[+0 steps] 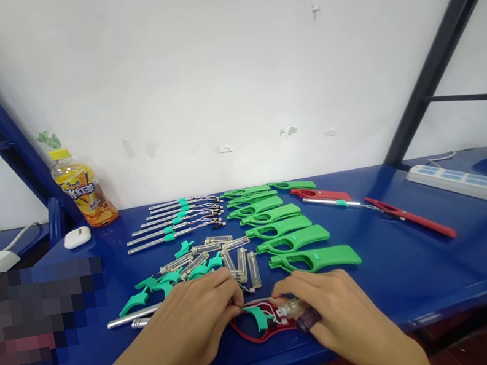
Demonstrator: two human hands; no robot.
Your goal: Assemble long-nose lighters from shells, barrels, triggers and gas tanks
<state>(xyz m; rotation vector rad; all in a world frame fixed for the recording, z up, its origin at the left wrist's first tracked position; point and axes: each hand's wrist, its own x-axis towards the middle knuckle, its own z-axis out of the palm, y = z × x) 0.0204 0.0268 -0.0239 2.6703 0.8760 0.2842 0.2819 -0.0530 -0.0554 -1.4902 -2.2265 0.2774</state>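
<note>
Here's the red shell (275,331), right between the two hands, a teal trigger (260,318) sitting in it! Right hand (331,298): grip closed round a clear tank at the shell's right end. Left hand (207,300): fingers bunched at its left end, though what that grip holds, I can't tell. Beyond the shell, green shells (286,227) line the counter (403,271); far beyond, leftward, a bottle (86,193).
</note>
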